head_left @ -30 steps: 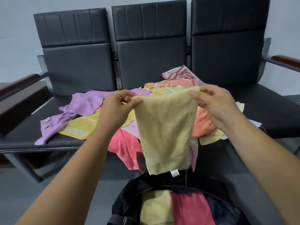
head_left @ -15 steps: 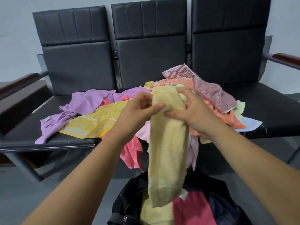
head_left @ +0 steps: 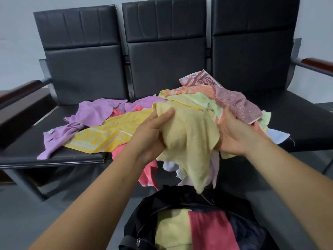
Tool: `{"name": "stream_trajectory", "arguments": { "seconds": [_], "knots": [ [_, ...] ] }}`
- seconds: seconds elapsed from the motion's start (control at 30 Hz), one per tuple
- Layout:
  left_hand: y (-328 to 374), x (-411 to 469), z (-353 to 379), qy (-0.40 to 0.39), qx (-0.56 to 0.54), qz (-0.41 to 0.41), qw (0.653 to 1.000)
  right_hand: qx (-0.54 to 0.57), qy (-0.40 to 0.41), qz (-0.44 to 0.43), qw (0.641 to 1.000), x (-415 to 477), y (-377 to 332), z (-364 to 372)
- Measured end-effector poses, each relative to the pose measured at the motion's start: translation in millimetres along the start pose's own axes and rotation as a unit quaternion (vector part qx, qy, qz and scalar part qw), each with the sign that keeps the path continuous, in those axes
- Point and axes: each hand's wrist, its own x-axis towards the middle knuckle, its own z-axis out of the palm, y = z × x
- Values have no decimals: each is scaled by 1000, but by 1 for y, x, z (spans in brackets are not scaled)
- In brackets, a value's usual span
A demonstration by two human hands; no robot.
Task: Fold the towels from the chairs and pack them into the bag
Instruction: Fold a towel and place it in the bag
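Note:
A pale yellow towel [head_left: 189, 141] hangs bunched between my two hands in front of the chairs. My left hand [head_left: 153, 130] grips its left side, thumb on top near the upper edge. My right hand [head_left: 232, 134] holds the right side, fingers mostly hidden under the cloth. The towel's lower corner dangles just above the open black bag [head_left: 144, 222] on the floor. Inside the bag lie a folded yellow towel [head_left: 171, 230] and a folded red towel [head_left: 210, 231]. A heap of loose towels [head_left: 198, 98] covers the middle seat.
Three joined black chairs [head_left: 86, 69] stand against a pale wall, wooden armrests at both ends [head_left: 317, 62]. A purple towel [head_left: 90, 116] and a yellow patterned towel [head_left: 108, 136] spread over the left seat. A pink towel [head_left: 149, 170] hangs off the seat edge.
The pale yellow towel was held spread wide, then folded into a narrow strip; now both hands have lowered and it is bunched between them, nearer the bag.

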Motion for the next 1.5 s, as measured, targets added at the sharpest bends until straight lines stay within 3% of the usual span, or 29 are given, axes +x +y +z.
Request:
{"name": "stream_trajectory", "arguments": {
  "seconds": [0.07, 0.27, 0.53, 0.63, 0.73, 0.8, 0.87, 0.9, 0.93, 1.1, 1.17, 1.23, 1.3, 1.43, 1.5],
  "knots": [
    [2, 2, -1, 20, -26, -1, 999, -6, -30, 42, 999, 3, 8, -7],
    [10, 8, -16, 62, -43, 7, 997, -81, -49, 54, 994, -5, 14, -2],
    [17, 6, -26, 13, 3, 28, 1000, -108, -78, 165, 977, 3, 20, 0],
    [15, 9, -31, 23, 36, 19, 999, -107, -80, 118, 984, 6, 21, 1],
    [15, 13, -40, 53, 107, 35, 992, -122, 5, -1, 993, 10, 16, 1],
    [17, 12, -46, 81, 276, 75, 955, -136, 57, -85, 985, 8, 11, 0],
    [17, 13, -54, 96, 473, 107, 869, -150, 64, -125, 979, 3, 8, 1],
    [17, 13, -56, 101, 517, 110, 843, -148, 50, -129, 979, 1, 7, 1],
    [16, 13, -56, 106, 520, 107, 841, -139, 39, -127, 981, -1, 6, 3],
    [12, 14, -47, 131, 368, 97, 915, -21, -20, -110, 993, -8, -2, 7],
    [15, 15, -46, 108, 242, 49, 963, -1, -54, -99, 994, -12, -5, 8],
    [20, 14, -49, 51, 168, 0, 985, 0, -51, -100, 994, -13, -7, 7],
    [24, 13, -53, 22, 190, -10, 982, 3, -31, -106, 994, -10, -7, 3],
    [18, 12, -53, 106, 350, 82, 927, -32, 12, -126, 991, -7, -4, 1],
    [15, 12, -49, 120, 360, 107, 919, -35, 34, -148, 988, -5, -4, 2]
  ]
}}
